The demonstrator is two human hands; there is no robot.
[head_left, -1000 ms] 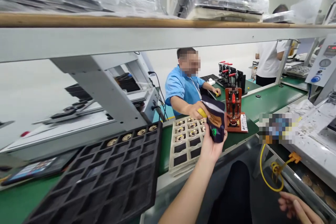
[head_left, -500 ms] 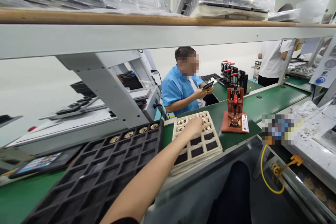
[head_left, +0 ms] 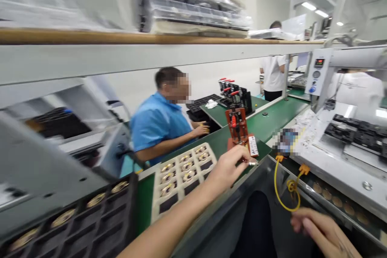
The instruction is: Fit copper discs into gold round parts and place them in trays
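My left hand (head_left: pixel 231 165) pinches a small shiny round metal piece, seemingly a watch case (head_left: pixel 252 162), between thumb and fingers. It is just in front of the base of a red-brown toggle press (head_left: pixel 237 125) with a red handle. Behind my left forearm lies a cream tray (head_left: pixel 153 201) with several gold-rimmed watch cases (head_left: pixel 187 165) in its pockets. My right hand (head_left: pixel 316 225) hovers at the lower right, near a yellow cable (head_left: pixel 276 193). Its fingers are loosely bent and apart, with nothing visible in them.
A black compartment tray (head_left: pixel 133 209) with gold rings stands at the left. A co-worker in a blue shirt (head_left: pixel 157 121) sits across the green bench. Overhead runs a shelf (head_left: pixel 121 56) with plastic trays. A white machine (head_left: pixel 347 157) is at the right.
My left hand has left the cream tray and moved right to the press, with the watch case in it. My right hand has come into view. The camera has turned right.
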